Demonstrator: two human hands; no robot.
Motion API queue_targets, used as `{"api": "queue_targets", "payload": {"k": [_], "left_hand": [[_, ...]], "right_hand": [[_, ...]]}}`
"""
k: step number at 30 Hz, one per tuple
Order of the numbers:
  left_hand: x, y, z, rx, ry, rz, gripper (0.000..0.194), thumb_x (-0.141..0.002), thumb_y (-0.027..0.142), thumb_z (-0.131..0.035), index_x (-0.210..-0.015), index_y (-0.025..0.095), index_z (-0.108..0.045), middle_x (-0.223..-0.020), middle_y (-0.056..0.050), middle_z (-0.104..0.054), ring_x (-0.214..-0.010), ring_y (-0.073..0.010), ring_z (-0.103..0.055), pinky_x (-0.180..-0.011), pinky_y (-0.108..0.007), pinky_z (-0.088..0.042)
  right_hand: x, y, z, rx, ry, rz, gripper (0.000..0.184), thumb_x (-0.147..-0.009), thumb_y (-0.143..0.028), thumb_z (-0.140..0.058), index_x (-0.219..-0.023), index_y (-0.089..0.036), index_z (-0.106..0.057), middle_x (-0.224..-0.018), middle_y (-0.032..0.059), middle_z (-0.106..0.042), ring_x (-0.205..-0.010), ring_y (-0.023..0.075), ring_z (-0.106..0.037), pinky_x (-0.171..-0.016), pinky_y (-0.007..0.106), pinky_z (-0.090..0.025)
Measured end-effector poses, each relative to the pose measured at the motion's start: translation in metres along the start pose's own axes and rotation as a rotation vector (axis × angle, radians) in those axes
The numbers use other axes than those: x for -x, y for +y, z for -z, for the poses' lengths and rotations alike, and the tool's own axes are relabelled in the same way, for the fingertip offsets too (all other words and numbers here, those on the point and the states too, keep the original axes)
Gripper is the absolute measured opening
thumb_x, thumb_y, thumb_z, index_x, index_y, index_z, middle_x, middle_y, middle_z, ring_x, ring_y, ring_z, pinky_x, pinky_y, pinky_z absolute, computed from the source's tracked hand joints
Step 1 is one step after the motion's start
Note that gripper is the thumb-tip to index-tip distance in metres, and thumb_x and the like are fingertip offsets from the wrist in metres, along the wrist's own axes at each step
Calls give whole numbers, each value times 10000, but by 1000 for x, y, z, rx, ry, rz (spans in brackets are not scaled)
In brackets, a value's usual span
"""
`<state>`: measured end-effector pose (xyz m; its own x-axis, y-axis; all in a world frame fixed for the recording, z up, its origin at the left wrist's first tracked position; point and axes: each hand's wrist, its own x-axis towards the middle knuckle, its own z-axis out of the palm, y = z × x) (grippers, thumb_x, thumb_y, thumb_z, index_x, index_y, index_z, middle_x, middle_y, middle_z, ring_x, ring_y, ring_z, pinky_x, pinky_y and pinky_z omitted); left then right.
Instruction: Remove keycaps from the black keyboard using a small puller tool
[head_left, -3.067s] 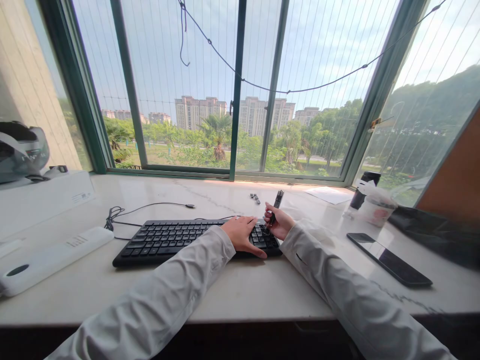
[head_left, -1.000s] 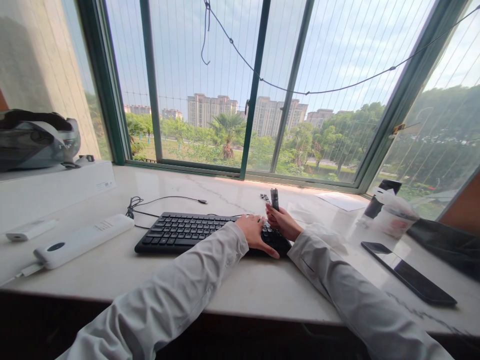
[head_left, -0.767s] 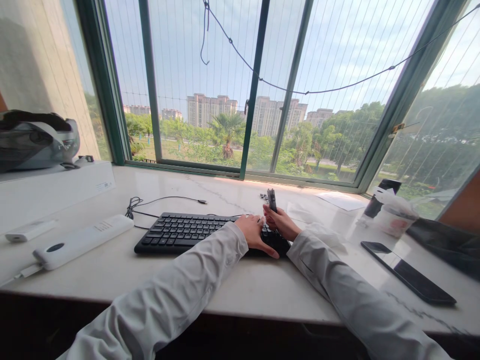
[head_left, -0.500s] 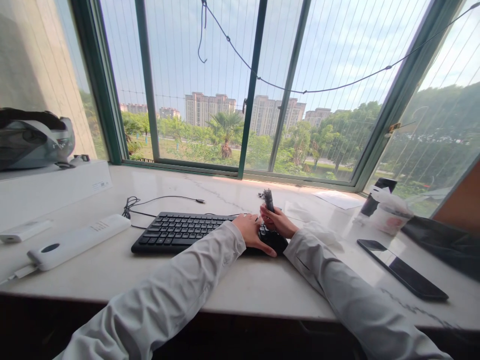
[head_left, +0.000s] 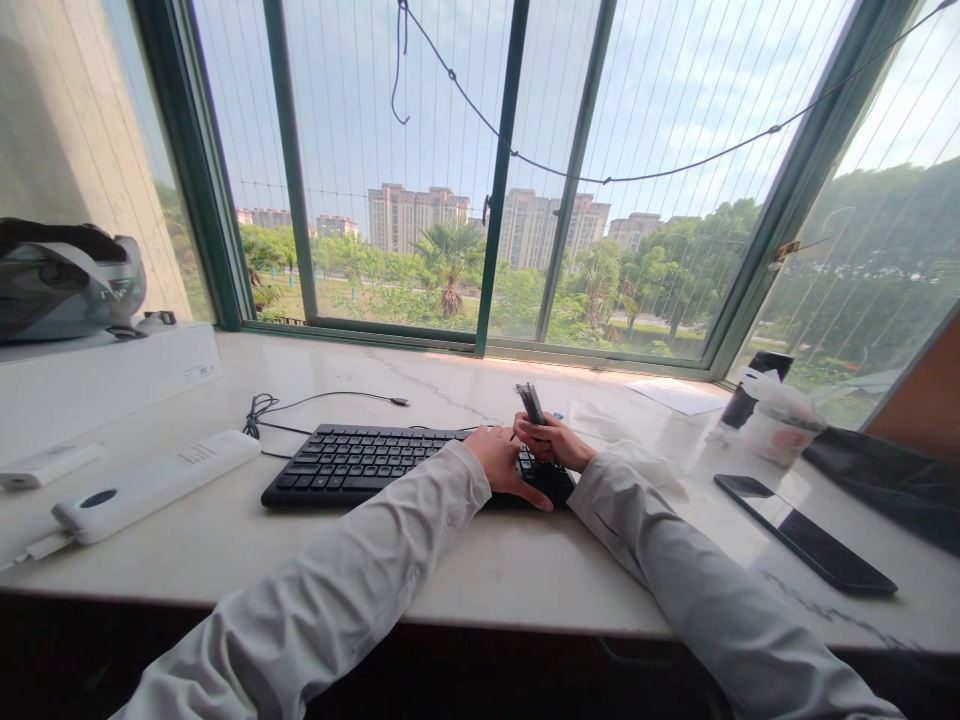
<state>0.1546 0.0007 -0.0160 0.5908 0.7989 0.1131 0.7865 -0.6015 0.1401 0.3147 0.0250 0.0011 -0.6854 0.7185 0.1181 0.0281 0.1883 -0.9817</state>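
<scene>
The black keyboard [head_left: 375, 460] lies on the white counter in front of me. My left hand [head_left: 504, 468] rests on its right part, thumb stretched toward the front edge and fingers laid over the keys. Beside it, above the keyboard's right end, my right hand [head_left: 556, 443] is closed around a short dark tool [head_left: 532, 404]. The tool's broad, uneven end points up and away from me. A thin dark tip shows below the fist near my left fingers. Its exact kind cannot be made out, and my hands cover the keys beneath.
A black cable [head_left: 330, 396] curls behind the keyboard. To the left are a white power strip [head_left: 161, 480] and a white box [head_left: 112, 375]. A phone [head_left: 802, 535], a plastic cup [head_left: 780, 430] and crumpled clear plastic [head_left: 645, 465] lie right. The window [head_left: 484, 200] borders the back.
The dark tool in my right hand has tilted and turned, its upper end shifting slightly left and down. My left hand stays in place on the keyboard.
</scene>
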Motion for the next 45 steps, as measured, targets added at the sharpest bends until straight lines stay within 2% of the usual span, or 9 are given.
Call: {"api": "queue_targets", "payload": {"k": [4,10,18,21,26,30,33,45], "left_hand": [[1,0,1,-11,33,2,950,-547,850,-574,-1338,325,-526,-1369,-23,-554,-1258,-319,-470,-1056,-383,-356],[3,0,3,5,27,-10,923,-542,849,-585,-1320,354,-537,-1356,0,-568,-1268,-326,-459,-1059,-388,-353],[2,3,4,-21,10,57,1121,-485,919,-515,-1370,232,-472,-1351,-99,-556,-1237,-346,-480,-1053,-404,-341],[3,4,4,-44,3,76,1215,-456,956,-467,-1399,191,-432,-1405,-144,-495,-1266,-354,-448,-1067,-409,-325],[2,5,3,-54,-17,91,1272,-449,969,-444,-1439,174,-371,-1471,-164,-412,-1319,-357,-389,-1096,-414,-288],[2,5,3,-51,-23,99,1267,-453,965,-450,-1446,183,-359,-1489,-155,-390,-1334,-355,-372,-1103,-403,-272],[2,5,3,-57,-36,100,1278,-456,967,-445,-1452,173,-348,-1501,-161,-370,-1340,-365,-356,-1104,-425,-269],[2,4,4,-55,-57,98,1316,-450,983,-408,-1473,160,-317,-1526,-163,-326,-1369,-356,-324,-1125,-424,-250]], "right_hand": [[-1,1,1,-55,11,6,369,-783,-489,-654,-702,-201,-439,-541,-82,-239,-451,59,-144,-392,209,-88],[-2,0,-2,9,12,-26,371,-790,-507,-648,-705,-190,-473,-523,-82,-272,-436,55,-172,-385,207,-113],[-17,15,8,-127,297,-134,383,-774,-540,-657,-777,-198,-484,-506,-105,-264,-411,47,-176,-378,190,-116],[-18,18,14,-157,382,-196,369,-786,-522,-650,-775,-203,-465,-494,-113,-259,-398,40,-180,-374,176,-123],[-13,15,16,-153,449,-330,312,-839,-468,-612,-780,-200,-463,-497,-108,-290,-373,28,-200,-363,160,-135],[-9,12,13,-158,502,-330,291,-862,-436,-602,-773,-197,-463,-497,-104,-293,-367,26,-215,-350,151,-143],[-7,11,15,-234,512,-318,276,-881,-407,-594,-768,-194,-458,-495,-107,-277,-372,27,-219,-346,144,-155],[4,-2,27,-524,439,-361,250,-934,-363,-537,-761,-197,-468,-523,-77,-369,-422,59,-336,-410,177,-352]]}}
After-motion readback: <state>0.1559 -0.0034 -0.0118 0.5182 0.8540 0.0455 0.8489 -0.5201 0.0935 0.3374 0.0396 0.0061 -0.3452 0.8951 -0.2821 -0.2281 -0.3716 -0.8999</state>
